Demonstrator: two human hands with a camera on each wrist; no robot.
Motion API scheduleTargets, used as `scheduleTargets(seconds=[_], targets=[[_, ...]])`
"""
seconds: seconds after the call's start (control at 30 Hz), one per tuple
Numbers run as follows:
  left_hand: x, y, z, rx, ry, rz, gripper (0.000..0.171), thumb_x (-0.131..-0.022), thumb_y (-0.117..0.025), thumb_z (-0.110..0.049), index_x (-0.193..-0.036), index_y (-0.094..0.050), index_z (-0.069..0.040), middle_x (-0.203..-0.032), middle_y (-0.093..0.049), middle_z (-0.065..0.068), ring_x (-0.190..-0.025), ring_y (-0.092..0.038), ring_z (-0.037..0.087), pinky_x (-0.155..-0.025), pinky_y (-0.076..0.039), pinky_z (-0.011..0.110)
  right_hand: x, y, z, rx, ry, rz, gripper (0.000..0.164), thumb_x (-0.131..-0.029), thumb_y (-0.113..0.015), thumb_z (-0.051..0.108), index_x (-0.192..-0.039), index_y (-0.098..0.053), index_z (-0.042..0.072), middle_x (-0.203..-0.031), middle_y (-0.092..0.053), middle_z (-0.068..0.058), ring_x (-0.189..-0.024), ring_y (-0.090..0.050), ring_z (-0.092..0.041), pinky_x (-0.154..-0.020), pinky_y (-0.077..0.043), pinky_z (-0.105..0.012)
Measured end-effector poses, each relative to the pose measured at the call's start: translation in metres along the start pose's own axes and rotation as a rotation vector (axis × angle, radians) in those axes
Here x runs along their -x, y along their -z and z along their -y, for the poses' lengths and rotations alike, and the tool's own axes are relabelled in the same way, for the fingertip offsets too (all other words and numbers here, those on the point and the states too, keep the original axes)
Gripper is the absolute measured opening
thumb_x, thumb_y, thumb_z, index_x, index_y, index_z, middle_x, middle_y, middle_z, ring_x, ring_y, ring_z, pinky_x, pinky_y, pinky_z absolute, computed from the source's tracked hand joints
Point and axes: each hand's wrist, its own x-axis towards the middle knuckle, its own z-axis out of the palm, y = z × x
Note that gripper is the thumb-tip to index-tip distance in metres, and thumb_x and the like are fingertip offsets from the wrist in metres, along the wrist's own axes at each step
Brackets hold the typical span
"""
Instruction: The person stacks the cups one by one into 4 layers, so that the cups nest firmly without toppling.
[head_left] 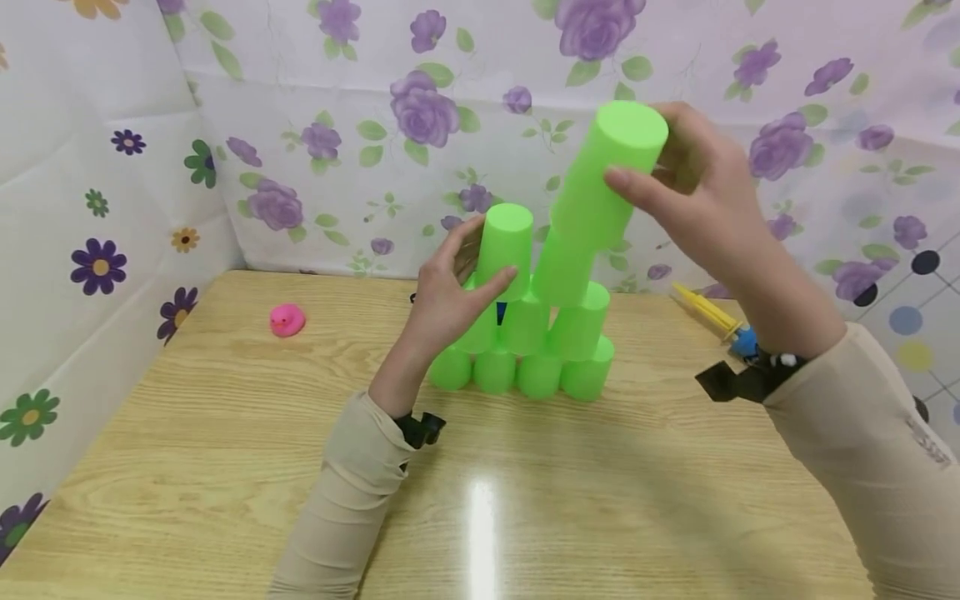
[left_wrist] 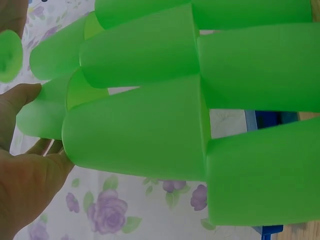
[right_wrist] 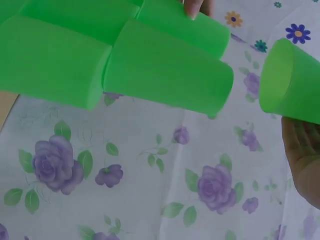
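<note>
Green plastic cups stand upside down in a tiered pyramid (head_left: 525, 327) on the table. My right hand (head_left: 708, 179) grips a raised green cup (head_left: 611, 179), tilted, with its mouth downward, thumb on the near side. In the right wrist view, a gap separates this cup (right_wrist: 305, 82) from the top-tier cup (right_wrist: 170, 67) on the right. My left hand (head_left: 442, 287) curls round the left cup (head_left: 507, 250) of the top tier. The left wrist view has its thumb and fingers on opposite sides of that cup (left_wrist: 42, 110).
A pink toy duck (head_left: 287, 320) sits on the table at the left. At the right lies a yellow-and-blue toy (head_left: 708, 312), partly behind the right wrist. Something blue (left_wrist: 272, 118) shows behind the pyramid. A flowered sheet (head_left: 300, 150) hangs close behind the table.
</note>
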Motion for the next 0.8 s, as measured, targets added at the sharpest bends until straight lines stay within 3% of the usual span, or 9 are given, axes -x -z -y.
scheduleTargets(seconds=[0.2, 0.43, 0.6, 0.8], targets=[[0.008, 0.0, -0.023, 0.005, 0.049, -0.001, 0.065, -0.084, -0.068, -0.005, -0.14, -0.035, -0.001, -0.138, -0.045, 0.017, -0.13, -0.042, 0.025, -0.107, -0.033, 0.028, -0.021, -0.015, -0.008, 0.123, -0.074, -0.066, 0.042, -0.085, -0.068, 0.014, -0.123, -0.054, 0.007, -0.113, -0.057, -0.004, -0.109, -0.056, -0.018, -0.091, -0.048, -0.027], [-0.003, 0.002, 0.001, 0.002, -0.011, -0.004, 0.067, -0.082, -0.072, -0.013, -0.14, -0.038, -0.009, -0.139, -0.046, 0.01, -0.129, -0.042, 0.015, -0.105, -0.033, 0.021, -0.039, -0.029, -0.02, 0.196, -0.179, -0.056, 0.046, -0.087, -0.065, 0.032, -0.128, -0.049, 0.02, -0.116, -0.055, 0.001, -0.102, -0.058, -0.016, -0.081, -0.048, -0.029], [-0.004, 0.002, 0.003, 0.007, -0.01, 0.004, 0.067, -0.082, -0.072, -0.013, -0.14, -0.038, -0.009, -0.138, -0.047, 0.008, -0.128, -0.043, 0.014, -0.105, -0.033, 0.02, -0.042, -0.031, -0.026, 0.256, -0.222, -0.01, 0.048, -0.087, -0.063, 0.037, -0.13, -0.047, 0.024, -0.115, -0.054, 0.002, -0.1, -0.058, -0.015, -0.078, -0.049, -0.03], [-0.003, 0.001, 0.004, 0.007, -0.017, 0.013, 0.066, -0.083, -0.072, -0.013, -0.14, -0.039, -0.01, -0.137, -0.048, 0.007, -0.126, -0.045, 0.013, -0.104, -0.034, 0.019, -0.04, -0.031, -0.029, 0.313, -0.193, 0.058, 0.05, -0.087, -0.064, 0.037, -0.132, -0.046, 0.025, -0.116, -0.052, 0.003, -0.103, -0.055, -0.013, -0.077, -0.051, -0.031]])
